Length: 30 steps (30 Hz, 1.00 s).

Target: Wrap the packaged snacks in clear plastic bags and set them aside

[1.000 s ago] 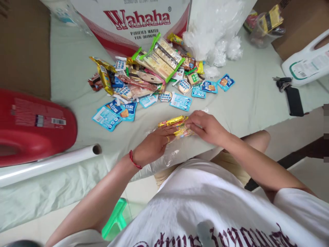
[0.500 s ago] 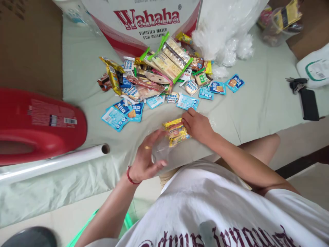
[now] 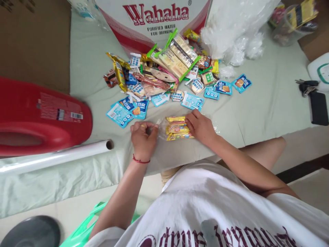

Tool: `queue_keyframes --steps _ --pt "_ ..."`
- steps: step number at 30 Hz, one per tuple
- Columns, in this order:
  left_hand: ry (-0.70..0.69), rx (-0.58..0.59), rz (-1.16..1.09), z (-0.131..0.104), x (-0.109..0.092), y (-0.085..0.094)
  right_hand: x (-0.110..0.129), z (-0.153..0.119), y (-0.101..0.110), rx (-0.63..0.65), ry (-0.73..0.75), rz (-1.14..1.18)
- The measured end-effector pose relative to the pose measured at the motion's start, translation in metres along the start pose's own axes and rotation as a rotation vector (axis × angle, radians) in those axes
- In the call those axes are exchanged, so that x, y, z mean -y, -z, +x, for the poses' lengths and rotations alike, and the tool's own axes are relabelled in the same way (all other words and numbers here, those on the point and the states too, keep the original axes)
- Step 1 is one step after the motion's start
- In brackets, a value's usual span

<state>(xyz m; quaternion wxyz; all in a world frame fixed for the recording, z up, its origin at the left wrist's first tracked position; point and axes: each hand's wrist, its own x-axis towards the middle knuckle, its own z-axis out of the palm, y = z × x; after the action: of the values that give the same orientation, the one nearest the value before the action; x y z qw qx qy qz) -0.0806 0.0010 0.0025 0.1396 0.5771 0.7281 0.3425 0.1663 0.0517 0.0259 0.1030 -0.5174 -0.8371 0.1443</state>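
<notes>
Several yellow-wrapped snack sticks (image 3: 178, 129) lie side by side inside a clear plastic bag (image 3: 162, 129) near the table's front edge. My left hand (image 3: 144, 137) pinches the bag's left end between thumb and fingers. From the right, my right hand (image 3: 202, 127) grips the bag and the right ends of the sticks, its fingers covering them. A bit of clear plastic shows beyond that hand. Just behind the hands lie blue snack packets (image 3: 192, 101), and behind these rises a mixed heap of wrapped snacks (image 3: 154, 77).
A Wahaha carton (image 3: 159, 20) stands behind the heap, with crumpled clear plastic bags (image 3: 231, 31) beside it. At left are a red jug (image 3: 51, 120) and a white roll (image 3: 59, 157). Keys (image 3: 307, 87) and a black phone-like object (image 3: 318, 108) lie at right.
My left hand has gone from spread fingers over the bag to a pinch on its left end, drawing the plastic flat. My right hand stays on the sticks. The view has shifted slightly.
</notes>
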Motion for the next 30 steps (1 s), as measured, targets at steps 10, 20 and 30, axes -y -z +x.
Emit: queue_keyframes --steps 10,20,30 --pt "-0.140 0.016 0.068 0.005 -0.005 -0.021 -0.005 0.001 0.003 0.003 0.022 0.113" --pt "0.028 0.139 -0.071 0.001 -0.021 -0.016 -0.011 -0.013 0.031 -0.428 0.138 0.100" --pt "0.217 0.102 -0.197 -0.004 -0.057 -0.016 0.024 -0.014 -0.019 0.014 0.352 0.186"
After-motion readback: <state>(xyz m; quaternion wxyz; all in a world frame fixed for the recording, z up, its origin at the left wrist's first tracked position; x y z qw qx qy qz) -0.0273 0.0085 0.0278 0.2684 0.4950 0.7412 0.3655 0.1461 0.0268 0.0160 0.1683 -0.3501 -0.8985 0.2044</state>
